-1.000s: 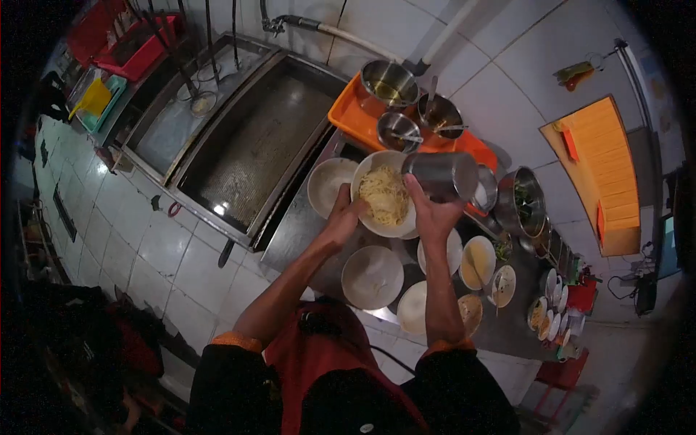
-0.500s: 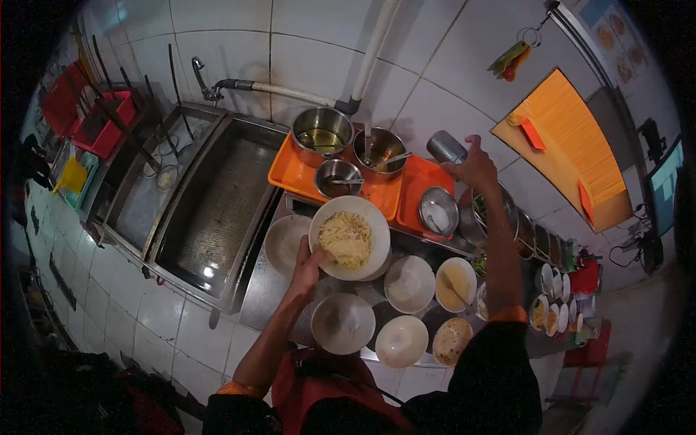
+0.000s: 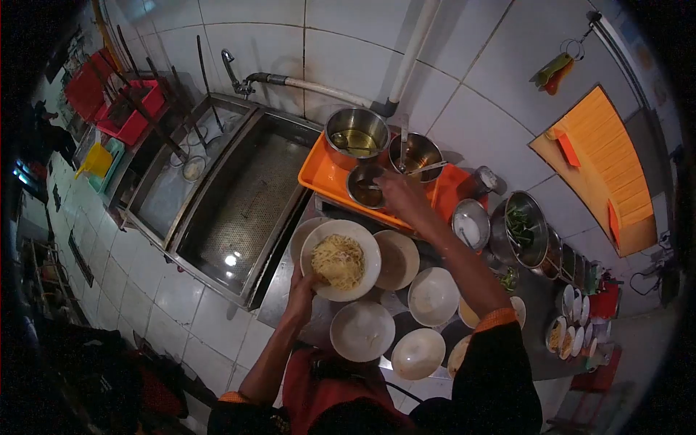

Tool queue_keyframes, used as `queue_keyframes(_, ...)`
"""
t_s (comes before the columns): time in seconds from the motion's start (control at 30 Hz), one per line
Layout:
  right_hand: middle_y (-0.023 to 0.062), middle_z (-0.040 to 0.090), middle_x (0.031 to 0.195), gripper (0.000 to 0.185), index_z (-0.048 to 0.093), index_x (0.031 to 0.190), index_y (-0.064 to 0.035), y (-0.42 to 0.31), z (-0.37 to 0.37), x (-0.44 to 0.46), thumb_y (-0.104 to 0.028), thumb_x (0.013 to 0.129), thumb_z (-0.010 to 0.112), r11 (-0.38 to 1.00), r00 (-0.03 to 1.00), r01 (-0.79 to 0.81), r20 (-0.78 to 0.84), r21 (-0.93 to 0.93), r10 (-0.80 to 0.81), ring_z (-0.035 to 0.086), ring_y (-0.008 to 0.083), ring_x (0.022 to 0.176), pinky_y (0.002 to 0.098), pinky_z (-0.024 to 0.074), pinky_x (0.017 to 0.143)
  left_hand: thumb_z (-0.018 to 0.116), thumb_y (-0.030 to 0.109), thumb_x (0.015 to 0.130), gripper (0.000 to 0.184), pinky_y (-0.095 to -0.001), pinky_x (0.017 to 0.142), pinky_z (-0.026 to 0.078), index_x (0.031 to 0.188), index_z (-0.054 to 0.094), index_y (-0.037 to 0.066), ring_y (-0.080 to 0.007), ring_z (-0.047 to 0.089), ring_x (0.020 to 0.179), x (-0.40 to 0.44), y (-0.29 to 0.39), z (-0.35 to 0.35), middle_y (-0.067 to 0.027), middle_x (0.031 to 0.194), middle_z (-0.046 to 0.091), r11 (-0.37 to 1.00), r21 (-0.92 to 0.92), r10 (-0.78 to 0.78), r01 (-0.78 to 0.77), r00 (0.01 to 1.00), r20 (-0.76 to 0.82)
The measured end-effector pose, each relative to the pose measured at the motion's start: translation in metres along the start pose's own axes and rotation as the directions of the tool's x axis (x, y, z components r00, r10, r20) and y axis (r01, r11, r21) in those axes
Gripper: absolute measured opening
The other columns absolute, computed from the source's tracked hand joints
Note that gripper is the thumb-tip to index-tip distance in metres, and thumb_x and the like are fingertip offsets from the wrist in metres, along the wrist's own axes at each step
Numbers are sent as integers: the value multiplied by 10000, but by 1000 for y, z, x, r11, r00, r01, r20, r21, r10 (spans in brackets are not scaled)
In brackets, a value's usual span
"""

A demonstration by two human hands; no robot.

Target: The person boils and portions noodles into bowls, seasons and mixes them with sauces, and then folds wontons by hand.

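Note:
My left hand (image 3: 299, 296) grips the rim of a white bowl (image 3: 371, 254), thumb over the edge. Pale yellow noodles (image 3: 338, 261) fill its middle. At the orange tray (image 3: 313, 168), my right hand (image 3: 400, 191) reaches over a small steel bowl (image 3: 354, 194), its fingers closed on the handle of a spoon (image 3: 370, 187) that dips inside. Behind it stand a steel pot of yellowish oil (image 3: 355, 145) and a steel pot of brown liquid (image 3: 415, 154) with utensils in it. A metal shaker (image 3: 481, 180) stands right of my right forearm.
Several white bowls (image 3: 433, 297) cover the steel counter below my arms. On the right are a bowl of white powder (image 3: 471, 223) and a steel pot with greens (image 3: 519, 226). A water-filled steel basin (image 3: 246, 196) lies left, under a tap (image 3: 235, 72).
My right hand has set down the metal shaker and moved left to the spoon in the small steel bowl. The noodle bowl stays in my left hand; the camera view has shifted.

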State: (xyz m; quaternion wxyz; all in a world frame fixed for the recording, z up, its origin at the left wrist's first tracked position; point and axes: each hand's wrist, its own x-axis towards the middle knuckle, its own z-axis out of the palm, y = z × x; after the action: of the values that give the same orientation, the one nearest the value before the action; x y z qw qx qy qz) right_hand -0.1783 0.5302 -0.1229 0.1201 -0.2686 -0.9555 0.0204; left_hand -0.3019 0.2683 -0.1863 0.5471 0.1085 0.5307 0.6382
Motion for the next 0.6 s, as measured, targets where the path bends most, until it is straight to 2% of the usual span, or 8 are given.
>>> queue_keyframes(0.13, 106, 646, 817, 153, 674, 856, -53, -12, 17, 28, -86, 720, 611, 958, 944, -190, 229, -214, 238, 627, 282, 813, 408, 497, 693, 467, 103, 759, 599, -366, 905, 434, 1337, 314, 74, -237, 515, 1065, 10, 7, -2, -117, 1199, 489, 1000, 3, -17, 17, 1000, -16)
queue_keyframes(0.2, 127, 654, 773, 133, 677, 807, -23, -5, 16, 21, -76, 708, 606, 977, 968, -178, 201, 120, 152, 635, 280, 743, 360, 508, 653, 466, 108, 767, 577, -385, 882, 446, 1324, 323, 75, -236, 518, 1052, 18, 7, -6, -120, 1187, 491, 1000, -20, 16, -15, 999, 47)
queue_keyframes(0.27, 140, 661, 780, 137, 676, 830, -23, 2, 17, 16, -69, 733, 592, 947, 931, -247, 321, 207, 173, 631, 285, 683, 326, 505, 639, 465, 117, 772, 556, -405, 872, 456, 1308, 331, 58, -243, 521, 1051, 21, 13, -6, -134, 1175, 495, 998, 1, -58, 58, 998, 1)
queue_keyframes(0.33, 136, 665, 776, 130, 675, 826, -28, -6, -1, 7, -68, 738, 587, 781, 886, -447, 338, 437, 319, 624, 272, 648, 337, 495, 619, 462, 124, 777, 541, -411, 870, 461, 1296, 333, 38, -247, 523, 1050, 32, 9, -13, -146, 1168, 494, 999, -7, -41, 41, 998, 50)
queue_keyframes(0.4, 95, 665, 816, 138, 713, 860, -93, -47, -31, -12, -92, 782, 600, 758, 858, -493, 384, 427, 341, 620, 213, 818, 359, 476, 760, 472, 139, 777, 550, -404, 834, 487, 1296, 329, 28, -254, 532, 1038, 36, 16, -17, -149, 1175, 488, 998, -10, -58, 59, 995, 85)
queue_keyframes(0.47, 92, 624, 829, 138, 705, 855, -66, -93, -31, -41, -54, 747, 620, 970, 976, -177, 160, 167, 151, 555, 220, 917, 364, 407, 819, 500, 173, 767, 576, -385, 779, 515, 1298, 325, 34, -252, 545, 1018, 41, 17, -19, -146, 1174, 489, 999, -1, -36, 37, 990, 136)
queue_keyframes(0.5, 92, 624, 829, 138, 705, 855, -66, -101, -27, -48, -54, 747, 620, 969, 972, -192, 164, 158, 166, 555, 220, 917, 364, 407, 819, 500, 173, 767, 576, -385, 779, 515, 1298, 325, 34, -252, 545, 1018, 42, 17, -19, -146, 1174, 489, 999, -1, -47, 47, 988, 150)
queue_keyframes(0.6, 99, 578, 848, 131, 672, 820, -50, -104, -21, -44, -70, 709, 605, 981, 961, -186, -221, -63, 168, 532, 288, 896, 418, 403, 735, 528, 204, 752, 602, -372, 740, 529, 1294, 328, 36, -248, 548, 1022, 45, 23, -23, -143, 1191, 484, 1000, -4, -6, 7, 974, 227)
